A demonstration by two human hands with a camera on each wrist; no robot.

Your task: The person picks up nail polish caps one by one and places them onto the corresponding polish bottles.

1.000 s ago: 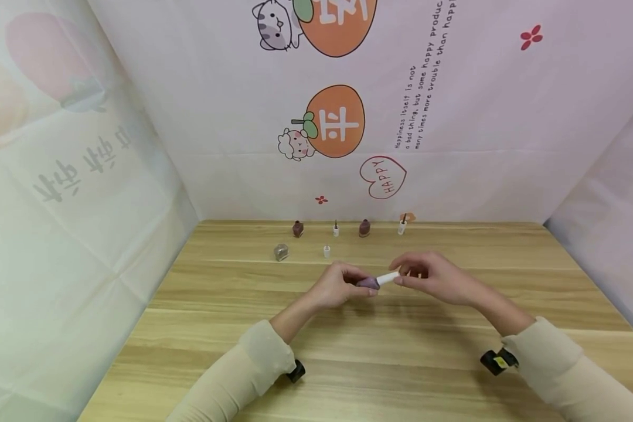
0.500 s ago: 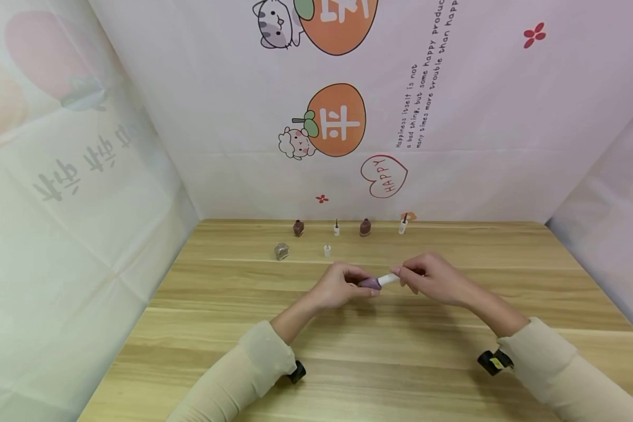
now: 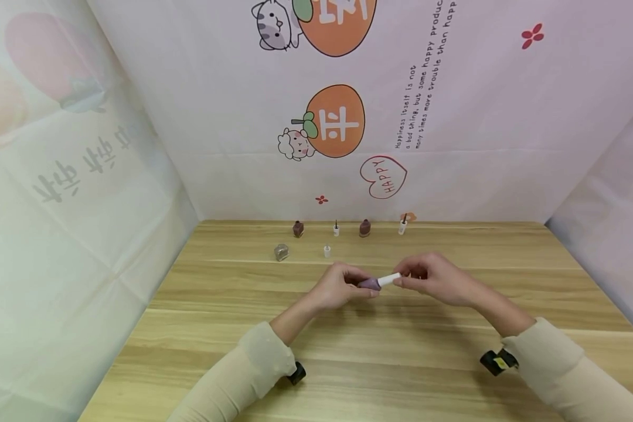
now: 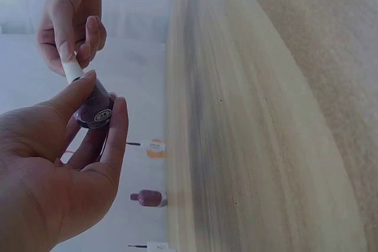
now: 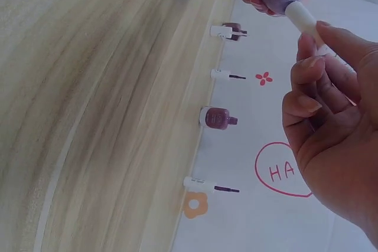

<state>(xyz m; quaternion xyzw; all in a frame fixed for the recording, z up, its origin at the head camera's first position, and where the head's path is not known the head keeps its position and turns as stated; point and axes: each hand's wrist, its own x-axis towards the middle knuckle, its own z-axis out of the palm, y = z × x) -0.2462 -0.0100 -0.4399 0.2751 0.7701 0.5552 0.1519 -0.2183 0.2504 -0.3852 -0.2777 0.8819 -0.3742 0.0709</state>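
A purple nail polish bottle [image 3: 369,283] with a long white cap [image 3: 388,279] is held at a tilt over the table, cap end toward the right. My left hand [image 3: 333,287] grips the glass body between thumb and fingers; a round label shows on its base in the left wrist view. At the far end of the cap, my right hand [image 3: 435,280] pinches it with thumb and forefinger, while the other fingers curl loosely below, as the right wrist view shows. The cap sits on the bottle's neck.
Along the table's [image 3: 348,363] back edge stand a dark red bottle [image 3: 298,229], a brush cap [image 3: 336,229], a mauve bottle [image 3: 365,228] and another brush cap [image 3: 402,225]. In front are a clear bottle [image 3: 281,252] and a small white cap [image 3: 326,251]. A printed curtain [image 3: 232,146] hangs behind.
My right hand has turned on the cap, fingers closing farther over it half a second ago, then turning back so more of the cap shows. The left hand and bottle have hardly moved.
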